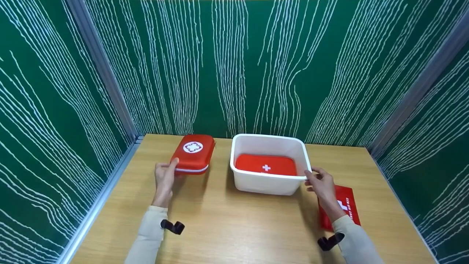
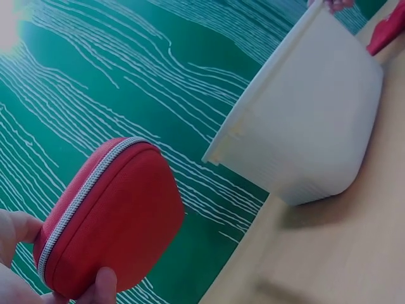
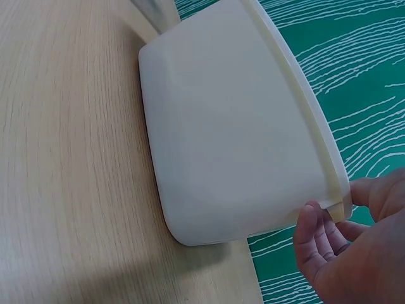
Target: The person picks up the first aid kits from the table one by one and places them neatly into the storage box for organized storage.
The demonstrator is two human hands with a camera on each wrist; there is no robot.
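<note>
Red case (image 1: 192, 156) pinched by left hand (image 1: 165, 178), thumb uppermost; white bin (image 1: 267, 186) pinched at rim by right hand (image 1: 322, 186), wrist above red pouch (image 1: 351, 207).

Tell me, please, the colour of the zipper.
The zipper is silver-grey; left wrist view shows it best.

Bright, fairly even light fills the head view, with soft-edged shadows on the bench (image 1: 220, 227) to either side of the white bin (image 1: 269, 185). In the left wrist view, white glare (image 2: 7, 28) burns out the corner farthest from the bin, and detail looks hazy. In the right wrist view, a soft shadow borders the bin's base.
</note>
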